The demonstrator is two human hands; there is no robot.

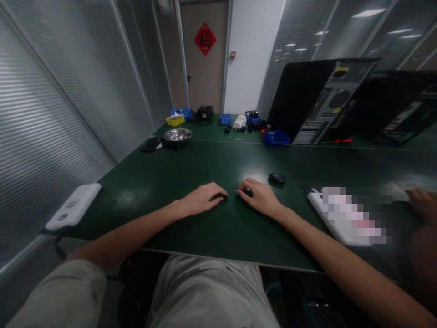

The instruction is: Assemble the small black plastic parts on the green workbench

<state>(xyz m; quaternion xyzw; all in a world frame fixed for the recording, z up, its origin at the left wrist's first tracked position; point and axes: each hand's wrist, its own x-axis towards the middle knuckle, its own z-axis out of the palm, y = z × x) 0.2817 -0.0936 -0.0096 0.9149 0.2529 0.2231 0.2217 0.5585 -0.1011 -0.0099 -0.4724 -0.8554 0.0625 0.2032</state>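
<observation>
Holding small blk pcs (248, 192), L hand (205, 198) & R hand (261, 197), mouse (277, 178) nr R, white case (77, 205) far L.

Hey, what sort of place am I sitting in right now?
Probably an office workroom where electronics get handled, though I can't be certain. A computer tower stands on the green table with a blue plastic bin beside it, and slatted blinds line the left side.

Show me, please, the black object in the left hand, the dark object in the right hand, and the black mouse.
Black object (218, 197) in the left hand (200, 199): head view, its exposed middle.
Dark object (249, 192) in the right hand (262, 197): head view, its exposed part.
Black mouse (277, 178): head view, top of its shell.
</observation>
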